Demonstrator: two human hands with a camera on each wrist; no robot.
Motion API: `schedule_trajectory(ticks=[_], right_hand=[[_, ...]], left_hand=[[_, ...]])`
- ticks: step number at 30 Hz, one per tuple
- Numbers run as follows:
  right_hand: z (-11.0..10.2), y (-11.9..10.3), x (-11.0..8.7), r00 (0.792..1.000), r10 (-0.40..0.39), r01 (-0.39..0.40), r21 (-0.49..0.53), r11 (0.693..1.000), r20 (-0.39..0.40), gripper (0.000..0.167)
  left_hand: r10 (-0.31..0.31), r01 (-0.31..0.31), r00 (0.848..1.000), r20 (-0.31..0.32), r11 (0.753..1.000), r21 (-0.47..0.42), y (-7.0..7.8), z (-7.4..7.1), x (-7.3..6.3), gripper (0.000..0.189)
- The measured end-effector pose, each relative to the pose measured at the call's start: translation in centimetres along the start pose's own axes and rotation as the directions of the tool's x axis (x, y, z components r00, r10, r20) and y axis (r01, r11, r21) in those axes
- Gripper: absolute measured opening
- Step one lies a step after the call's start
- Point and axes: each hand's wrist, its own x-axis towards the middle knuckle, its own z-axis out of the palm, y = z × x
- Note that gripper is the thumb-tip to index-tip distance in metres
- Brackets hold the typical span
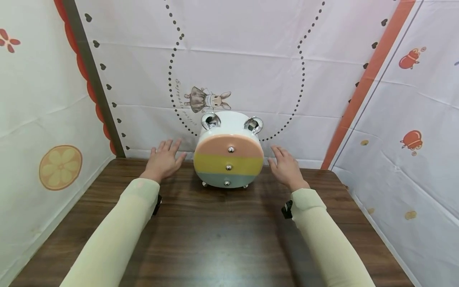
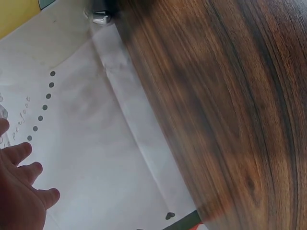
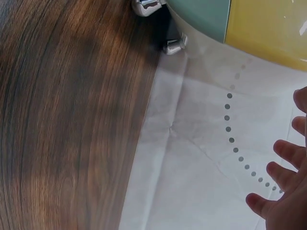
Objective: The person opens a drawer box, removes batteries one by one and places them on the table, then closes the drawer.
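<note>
- Steady handling would likely want both palms meeting the box [image 1: 229,158] evenly, clear of its silver ears [image 1: 253,125] and front knobs [image 1: 228,168]; a one-sided push could skew it on its small feet [image 1: 204,184].
- The box stands upright near the far edge of the table [image 1: 222,231], before the printed cloth [image 1: 244,79].
- Left hand [image 1: 163,162], fingers straight and fanned, lies just beside it, holding nothing.
- Right hand [image 1: 285,169], also outstretched and empty, flanks the opposite side, thumb inward, apart from the box.
- Both forearms [image 1: 114,223] extend forward, roughly mirrored.
</note>
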Motion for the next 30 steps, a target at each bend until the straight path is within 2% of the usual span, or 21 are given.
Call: schedule_trajectory(ticks=[3, 7, 13, 17, 22, 30], right_hand=[[0.3, 0.0, 0.1, 1.0, -0.022, 0.022, 0.022, 1.0, -0.013, 0.057], [0.5, 0.0, 0.0, 1.0, -0.021, 0.022, 0.067, 0.998, -0.012, 0.056], [0.4, -0.3, 0.0, 1.0, 0.015, -0.017, 0.149, 0.989, 0.012, 0.062], [0.4, -0.6, 0.2, 1.0, -0.001, -0.001, 0.203, 0.979, 0.011, 0.069], [0.5, -1.2, 0.3, 0.999, -0.041, 0.038, 0.259, 0.965, 0.005, 0.074], [0.7, -1.9, 0.3, 0.999, -0.032, 0.025, 0.326, 0.945, 0.016, 0.076]], left_hand=[[0.009, -0.01, 1.0, -0.029, 0.999, -0.045, 0.1, 0.3, 0.0, 0.074], [0.023, -0.035, 0.996, -0.083, 0.988, -0.148, 0.4, 0.6, 0.0, 0.073], [0.03, -0.064, 0.993, -0.111, 0.945, -0.32, 1.1, 0.8, 0.3, 0.07], [0.025, -0.068, 0.993, -0.111, 0.914, -0.401, 1.7, 1.0, 0.4, 0.067], [0.034, -0.08, 0.993, -0.109, 0.887, -0.455, 2.5, 1.5, 0.5, 0.066], [0.07, -0.127, 0.989, -0.131, 0.856, -0.501, 3.6, 2.5, 0.8, 0.066]])
